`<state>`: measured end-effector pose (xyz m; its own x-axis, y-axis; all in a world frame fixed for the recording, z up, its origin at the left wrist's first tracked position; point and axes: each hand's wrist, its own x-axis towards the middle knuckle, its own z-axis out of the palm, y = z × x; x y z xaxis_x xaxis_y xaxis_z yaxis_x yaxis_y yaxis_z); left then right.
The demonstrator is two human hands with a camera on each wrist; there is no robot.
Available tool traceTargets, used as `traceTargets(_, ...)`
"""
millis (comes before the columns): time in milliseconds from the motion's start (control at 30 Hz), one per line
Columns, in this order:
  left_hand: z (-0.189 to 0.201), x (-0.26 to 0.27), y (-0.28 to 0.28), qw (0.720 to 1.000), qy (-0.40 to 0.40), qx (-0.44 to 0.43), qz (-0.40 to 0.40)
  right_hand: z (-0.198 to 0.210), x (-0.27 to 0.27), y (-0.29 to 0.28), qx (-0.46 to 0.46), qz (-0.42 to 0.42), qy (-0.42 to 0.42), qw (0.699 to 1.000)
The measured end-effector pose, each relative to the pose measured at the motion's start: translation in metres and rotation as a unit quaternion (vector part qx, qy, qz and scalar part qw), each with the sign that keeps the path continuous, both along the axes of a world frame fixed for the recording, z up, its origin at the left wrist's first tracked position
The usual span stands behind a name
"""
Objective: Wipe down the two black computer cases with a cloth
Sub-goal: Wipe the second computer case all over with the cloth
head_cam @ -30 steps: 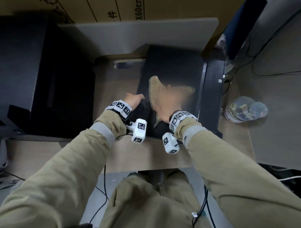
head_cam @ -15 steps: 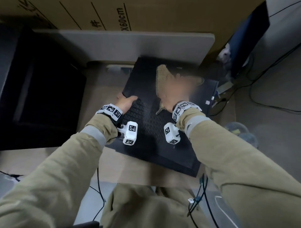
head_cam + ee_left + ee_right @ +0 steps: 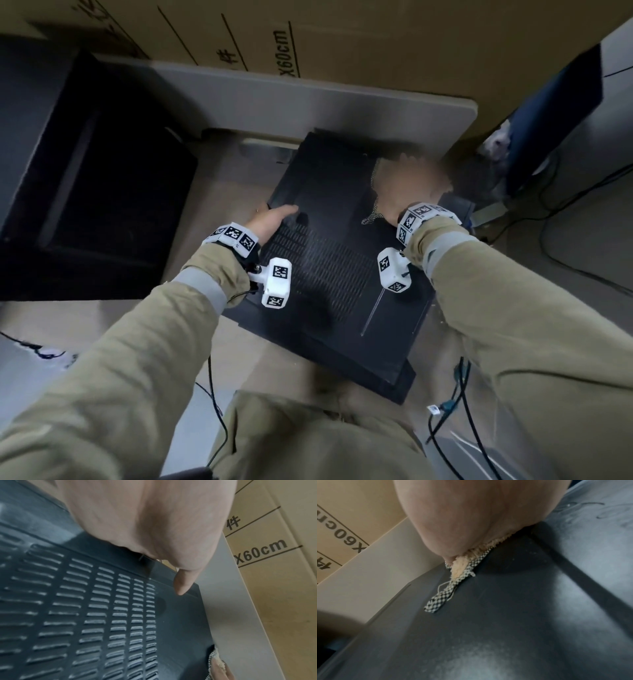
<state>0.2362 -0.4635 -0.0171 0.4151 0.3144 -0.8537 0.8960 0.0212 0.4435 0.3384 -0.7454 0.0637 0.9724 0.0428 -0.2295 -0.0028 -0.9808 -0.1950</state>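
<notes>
Sliding farther up the case (image 3: pixel 329 274), right hand (image 3: pixel 407 186) presses cloth (image 3: pixel 460 568), fingers flat; left hand (image 3: pixel 272 221) clamps the edge.

Our olive-khaki sleeves (image 3: pixel 137 359) end in grey cuffs (image 3: pixel 202 286); behind our left grip (image 3: pixel 272 221) and right grip (image 3: pixel 406 186) sit white wristbands (image 3: pixel 234 236) of black-and-white square markers, each with a white marker-tagged cube (image 3: pixel 276 282); a thin black cable (image 3: pixel 239 295) leaves the left one. Our trousers (image 3: pixel 308 442) match.

In view: two hands, the left hand (image 3: pixel 274 219) and the right hand (image 3: pixel 407 185); one black computer case (image 3: pixel 335 274); one cloth (image 3: pixel 462 566); one cardboard box (image 3: pixel 376 41); one grey board (image 3: pixel 274 96); one dark cabinet (image 3: pixel 85 171); two sleeves.
</notes>
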Motion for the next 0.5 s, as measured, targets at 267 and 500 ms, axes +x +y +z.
traceTargets(267,0.088,-0.011,-0.022,0.995,-0.092,-0.016,-0.029,0.002,-0.021,0.051,0.014,0.042,0.025,0.999)
traceTargets(500,0.096,-0.018,-0.006,0.993,-0.078,-0.07,-0.058,0.008,-0.023,0.093,0.03,0.107,0.061,0.992)
